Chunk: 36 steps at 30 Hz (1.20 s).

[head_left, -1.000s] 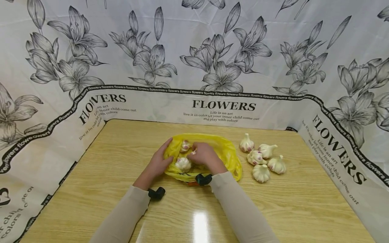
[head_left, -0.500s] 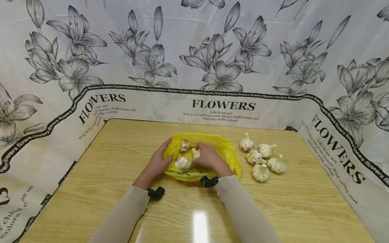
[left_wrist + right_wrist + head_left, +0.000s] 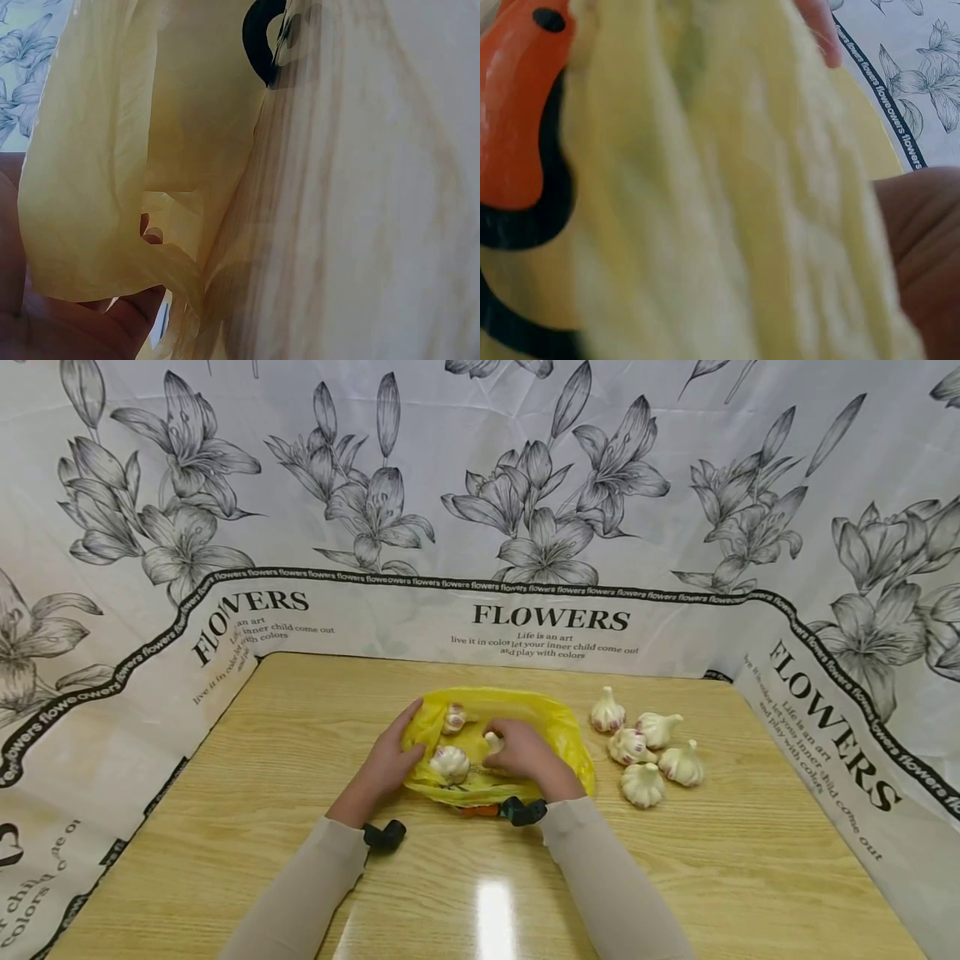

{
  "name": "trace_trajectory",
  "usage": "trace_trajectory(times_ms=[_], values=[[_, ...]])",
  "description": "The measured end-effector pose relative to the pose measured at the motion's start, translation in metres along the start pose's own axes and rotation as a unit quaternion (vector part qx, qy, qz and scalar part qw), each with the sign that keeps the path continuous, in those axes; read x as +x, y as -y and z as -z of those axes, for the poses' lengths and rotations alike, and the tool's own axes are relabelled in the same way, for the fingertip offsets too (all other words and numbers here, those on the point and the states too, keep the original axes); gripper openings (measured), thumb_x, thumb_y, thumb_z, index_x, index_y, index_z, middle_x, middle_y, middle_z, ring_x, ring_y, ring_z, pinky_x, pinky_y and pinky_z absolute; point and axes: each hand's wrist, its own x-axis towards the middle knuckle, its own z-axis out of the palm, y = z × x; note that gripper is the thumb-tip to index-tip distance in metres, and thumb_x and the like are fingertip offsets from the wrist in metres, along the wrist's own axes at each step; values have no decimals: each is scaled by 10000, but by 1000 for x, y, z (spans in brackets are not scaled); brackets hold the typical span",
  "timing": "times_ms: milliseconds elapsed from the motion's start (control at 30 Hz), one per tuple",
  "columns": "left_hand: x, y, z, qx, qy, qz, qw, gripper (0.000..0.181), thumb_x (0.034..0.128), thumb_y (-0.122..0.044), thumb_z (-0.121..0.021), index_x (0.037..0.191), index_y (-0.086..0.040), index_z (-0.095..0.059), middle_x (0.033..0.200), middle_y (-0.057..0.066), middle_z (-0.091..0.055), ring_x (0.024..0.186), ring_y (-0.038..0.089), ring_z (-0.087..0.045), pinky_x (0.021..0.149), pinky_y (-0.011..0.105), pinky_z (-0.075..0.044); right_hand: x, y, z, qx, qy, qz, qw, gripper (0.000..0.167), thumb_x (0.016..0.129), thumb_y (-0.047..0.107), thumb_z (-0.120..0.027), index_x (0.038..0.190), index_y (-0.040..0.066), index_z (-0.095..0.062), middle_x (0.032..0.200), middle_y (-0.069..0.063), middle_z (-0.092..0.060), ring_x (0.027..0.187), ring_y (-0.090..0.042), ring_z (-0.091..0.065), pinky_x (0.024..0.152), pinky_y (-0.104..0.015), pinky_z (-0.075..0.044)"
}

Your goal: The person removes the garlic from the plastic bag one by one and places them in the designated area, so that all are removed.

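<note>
A yellow plastic bag (image 3: 573,752) lies on the table with its mouth spread wide. At its left side my left hand (image 3: 386,762) holds the rim, thumb inside; the left wrist view shows the yellow film (image 3: 90,187) between thumb and fingers. My right hand (image 3: 522,750) reaches into the bag and grips a garlic bulb (image 3: 492,742) by thumb and fingers, most of the bulb hidden by the hand. Two other garlic bulbs, one nearer (image 3: 450,764) and one farther (image 3: 454,718), lie inside. In the right wrist view, the bag's wall (image 3: 727,187) covers most of the right hand (image 3: 922,240).
Several garlic bulbs (image 3: 630,747) stand grouped on the wooden table (image 3: 750,860) to the right of the bag. A white flower-printed cloth (image 3: 555,647) walls the table at the back and sides. An orange and black print (image 3: 514,127) marks the bag's near face.
My right hand has shifted slightly right inside the bag, with the garlic bulb in its fingers now lower and more covered. The left hand stays at the rim.
</note>
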Motion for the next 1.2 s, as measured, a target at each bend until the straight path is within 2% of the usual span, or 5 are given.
trace_trajectory(times_ms=[233,533,733,833,1200], values=[[-1,-2,1,5,17,-29,10000,725,931,-127,-543,1545,-332,-215,1601,48,-253,1471,281,-247,1176,509,-237,-5,-1,1,-29,-12,-24,10000,399,832,265,-755,1192,111,-678,1193,-71,-676,1089,-267,-619,936,-427,-498],[-1,-1,0,32,23,7,10000,729,929,-124,-542,1545,-332,-213,1602,51,-252,1470,278,-248,1177,506,-238,-14,-4,6,-267,-82,-195,9994,610,746,311,-823,1270,74,-620,1232,-102,-656,1135,-295,-601,979,-450,-474],[-1,-2,0,122,-22,-42,9999,727,931,-116,-538,1550,-311,-209,1600,62,-257,1461,278,-267,1171,498,-256,-19,-3,11,-368,-119,-470,9981,650,695,327,-850,1241,61,-618,1107,-101,-672,904,-237,-612,795,-402,-517],[-1,-2,0,140,-41,-43,9999,730,930,-115,-539,1551,-308,-208,1600,63,-259,1462,280,-267,1172,498,-255,-20,-4,10,-324,-68,-429,9985,644,688,296,-858,1235,61,-615,1092,-108,-668,868,-227,-594,751,-381,-513],[-1,-2,-1,237,-118,-106,9996,741,917,-110,-540,1553,-302,-211,1590,111,-275,1452,338,-276,1156,542,-260,-22,-8,9,-302,-45,-129,9995,607,717,208,-825,1263,72,-599,1133,-115,-678,876,-221,-604,776,-384,-511]])
